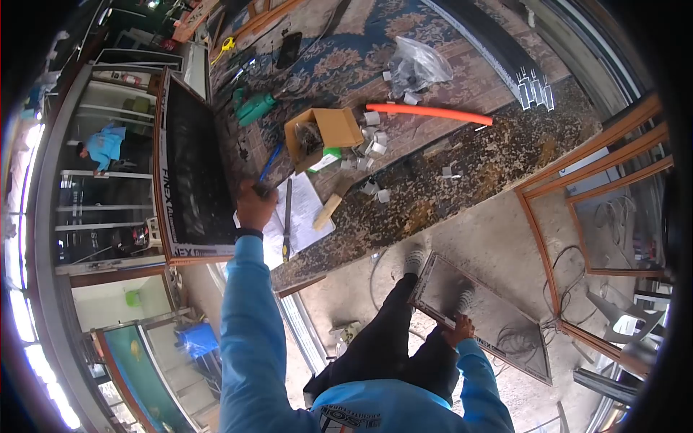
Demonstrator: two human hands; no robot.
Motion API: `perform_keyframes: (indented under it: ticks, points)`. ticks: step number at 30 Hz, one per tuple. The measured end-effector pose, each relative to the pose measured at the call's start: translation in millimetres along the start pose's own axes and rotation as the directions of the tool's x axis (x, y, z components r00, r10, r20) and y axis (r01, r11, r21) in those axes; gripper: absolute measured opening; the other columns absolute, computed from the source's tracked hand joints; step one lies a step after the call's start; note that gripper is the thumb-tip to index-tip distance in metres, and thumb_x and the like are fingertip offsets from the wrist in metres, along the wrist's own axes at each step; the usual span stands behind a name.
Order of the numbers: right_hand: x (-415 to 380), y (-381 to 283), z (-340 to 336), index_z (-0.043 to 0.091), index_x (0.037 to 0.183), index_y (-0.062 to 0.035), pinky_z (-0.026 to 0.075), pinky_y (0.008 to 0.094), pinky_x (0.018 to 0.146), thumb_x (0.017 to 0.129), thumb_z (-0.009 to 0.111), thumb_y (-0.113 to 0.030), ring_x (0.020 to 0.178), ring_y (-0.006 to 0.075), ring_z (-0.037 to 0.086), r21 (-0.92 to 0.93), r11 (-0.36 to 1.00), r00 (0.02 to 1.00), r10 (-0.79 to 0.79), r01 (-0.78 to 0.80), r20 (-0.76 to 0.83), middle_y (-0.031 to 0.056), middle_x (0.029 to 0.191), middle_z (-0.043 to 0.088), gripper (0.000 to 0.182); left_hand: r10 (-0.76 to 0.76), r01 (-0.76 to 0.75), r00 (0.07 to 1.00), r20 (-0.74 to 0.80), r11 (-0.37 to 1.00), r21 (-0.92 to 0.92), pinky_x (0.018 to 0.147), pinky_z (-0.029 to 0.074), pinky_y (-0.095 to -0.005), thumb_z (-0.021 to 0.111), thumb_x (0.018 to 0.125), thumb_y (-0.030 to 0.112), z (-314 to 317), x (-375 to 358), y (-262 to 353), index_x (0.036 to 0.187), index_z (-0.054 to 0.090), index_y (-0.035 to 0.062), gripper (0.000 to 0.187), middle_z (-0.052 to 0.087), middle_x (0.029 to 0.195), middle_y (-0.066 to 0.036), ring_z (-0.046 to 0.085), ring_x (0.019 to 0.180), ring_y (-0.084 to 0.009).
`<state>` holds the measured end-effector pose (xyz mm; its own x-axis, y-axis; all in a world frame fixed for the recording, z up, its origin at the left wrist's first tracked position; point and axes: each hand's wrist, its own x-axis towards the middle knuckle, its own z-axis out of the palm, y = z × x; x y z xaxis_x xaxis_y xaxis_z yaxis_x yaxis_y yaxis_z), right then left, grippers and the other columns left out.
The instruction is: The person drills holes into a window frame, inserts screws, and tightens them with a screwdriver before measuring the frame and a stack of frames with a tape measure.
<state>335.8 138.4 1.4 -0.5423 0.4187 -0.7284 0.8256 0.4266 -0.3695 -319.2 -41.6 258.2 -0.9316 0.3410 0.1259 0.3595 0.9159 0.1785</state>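
Observation:
My left hand [256, 207] is closed at the table's left part, on a small dark item that I cannot make out. Beneath and beside it lie white papers [307, 209], with a long dark tool [287, 224] across them. A blue pen-like item [271, 160] and an open cardboard box [339, 128] are just beyond. My right hand [460, 330] hangs low on the right, its fingers wrapped round the edge of a framed panel [498, 314] that leans near my legs.
On the worktable [433, 195] are an orange-red strip [433, 113], a plastic bag [419, 65], small grey pieces [375, 144], a green tool [254, 106] and black profiles [491, 43]. A dark framed panel [195, 166] stands left. Cables [523, 343] lie at the lower right.

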Motion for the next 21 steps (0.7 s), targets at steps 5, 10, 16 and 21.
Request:
perform_keyframes:
  ticks: [5, 10, 16, 21]
  points:
    - [13.7, 5.4, 30.1, 0.063, 0.134, -0.0113, 0.053, 0.0528, 0.103, 0.086, 0.082, -0.043, 0.123, 0.0389, 0.064, -0.098, 0.995, 0.999, 0.03, -0.029, 0.01, 0.016, 0.131, 0.068, 0.061, 0.034, -0.053, 0.989, 0.145, 0.99, 0.132, 0.101, 0.053, -0.0559, 0.086, 0.082, 0.041, 28.9, 38.5, -38.5, 0.136, 0.054, 0.0006, 0.075, 0.068, 0.121, -0.027, 0.065, 0.118, -0.0498]
    - [22.0, -4.8, 13.3, 0.07, 0.125, -0.012, 0.056, 0.0499, 0.1, 0.089, 0.079, -0.029, 0.117, 0.0367, 0.069, -0.001, 0.989, 0.983, 0.149, -0.15, 0.103, 0.0171, 0.121, 0.072, 0.041, 0.176, -0.171, 0.984, -0.037, 0.978, 0.117, 0.108, 0.049, -0.0536, 0.084, 0.084, 0.027, 7.6, 121.5, -5.7, 0.142, 0.051, 0.0016, 0.071, 0.06, 0.135, -0.028, 0.057, 0.13, -0.0478]
    - [21.0, -5.4, 29.3, 0.071, 0.121, -0.0098, 0.056, 0.0535, 0.099, 0.084, 0.084, -0.041, 0.115, 0.0431, 0.068, 0.14, 0.978, 0.987, 0.144, -0.153, 0.068, 0.0216, 0.116, 0.072, 0.05, 0.359, -0.343, 0.933, 0.043, 0.844, 0.412, 0.12, 0.044, -0.0499, 0.086, 0.076, 0.009, 51.1, 273.2, 6.8, 0.155, 0.043, 0.0089, 0.09, 0.048, 0.158, -0.02, 0.043, 0.15, -0.041]
    - [15.5, -9.1, 41.3, 0.072, 0.118, -0.0075, 0.056, 0.0542, 0.098, 0.082, 0.085, -0.04, 0.114, 0.0434, 0.067, 0.145, 0.973, 0.983, 0.182, -0.18, -0.004, 0.0224, 0.116, 0.071, 0.051, 0.239, -0.34, 0.936, 0.259, 0.806, 0.484, 0.123, 0.038, -0.0572, 0.091, 0.067, 0.013, 68.4, 323.4, 24.7, 0.153, 0.044, 0.0179, 0.098, 0.048, 0.157, -0.015, 0.044, 0.149, -0.0396]
